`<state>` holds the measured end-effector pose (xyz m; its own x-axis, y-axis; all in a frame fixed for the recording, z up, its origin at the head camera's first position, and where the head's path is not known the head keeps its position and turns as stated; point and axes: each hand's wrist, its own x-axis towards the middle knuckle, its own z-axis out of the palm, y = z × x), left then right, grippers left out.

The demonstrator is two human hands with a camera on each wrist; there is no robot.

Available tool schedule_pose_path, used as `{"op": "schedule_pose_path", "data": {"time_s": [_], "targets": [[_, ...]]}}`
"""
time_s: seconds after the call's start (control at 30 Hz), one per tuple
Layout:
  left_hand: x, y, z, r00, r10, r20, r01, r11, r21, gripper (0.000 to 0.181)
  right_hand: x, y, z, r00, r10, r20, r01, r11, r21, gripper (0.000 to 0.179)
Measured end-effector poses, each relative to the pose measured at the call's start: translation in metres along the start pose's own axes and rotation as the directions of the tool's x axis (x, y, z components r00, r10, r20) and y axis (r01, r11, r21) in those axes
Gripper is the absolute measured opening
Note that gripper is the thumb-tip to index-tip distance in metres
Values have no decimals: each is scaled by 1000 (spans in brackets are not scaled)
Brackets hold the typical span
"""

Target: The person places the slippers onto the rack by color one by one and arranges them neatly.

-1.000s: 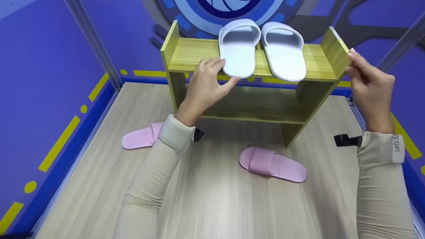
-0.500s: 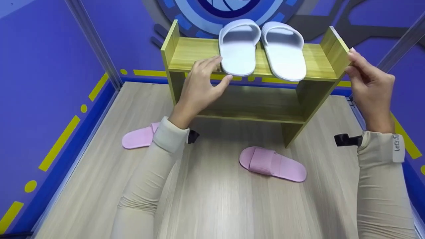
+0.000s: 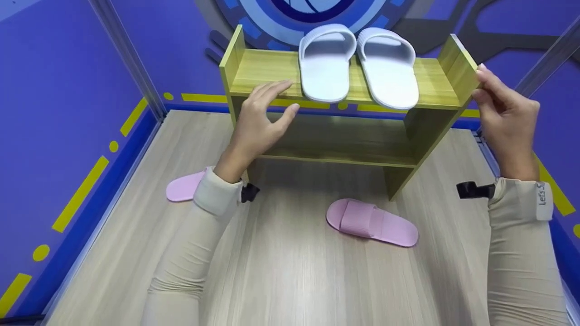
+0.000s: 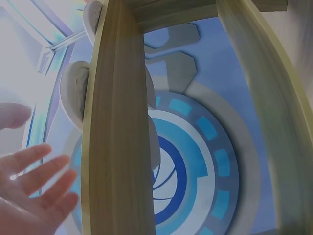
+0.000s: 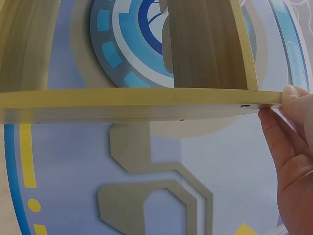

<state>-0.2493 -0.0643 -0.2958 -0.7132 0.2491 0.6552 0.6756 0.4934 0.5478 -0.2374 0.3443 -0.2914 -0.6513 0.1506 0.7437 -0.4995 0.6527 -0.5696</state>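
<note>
Neatly abreast on the upper board [image 3: 267,65] of a wooden rack [image 3: 353,138]: left white slipper [image 3: 325,79] and right white slipper [image 3: 393,83], aligned near to far along the long axis, with straps far and heels near. Spreads the left hand [image 3: 256,122], holding nothing, just beside the left white slipper; pinches the rack's right side panel [image 3: 458,72] with the right hand [image 3: 509,124]. Below: pink slipper [image 3: 374,223] on the floor [image 3: 299,280], toe leftward.
</note>
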Motion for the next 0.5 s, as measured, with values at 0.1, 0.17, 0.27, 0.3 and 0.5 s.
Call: {"op": "schedule_pose_path", "data": {"time_s": [0.1, 0.17, 0.27, 0.3, 0.5], "targets": [[-6, -6, -5, 998, 61, 5, -61, 997, -46, 43, 0, 1, 0, 1000, -15, 4, 15, 1000, -3, 36], [-11, -11, -9, 995, 95, 26, -93, 992, -82, 45, 0, 2, 0, 1000, -8, 0, 8, 1000, 3, 36], [-20, -21, -16, 989, 124, 80, -112, 985, -132, 47, 0, 1, 1, 1000, 12, -16, -12, 1000, 25, 36], [-23, -24, -18, 987, 126, 101, -111, 983, -146, 48, 0, 1, 1, 1000, 5, -18, -4, 1000, 21, 36], [-40, -44, -27, 966, 117, 231, -72, 978, -196, 50, -1, 2, 1, 1000, -17, -21, 17, 1000, 7, 37]]}}
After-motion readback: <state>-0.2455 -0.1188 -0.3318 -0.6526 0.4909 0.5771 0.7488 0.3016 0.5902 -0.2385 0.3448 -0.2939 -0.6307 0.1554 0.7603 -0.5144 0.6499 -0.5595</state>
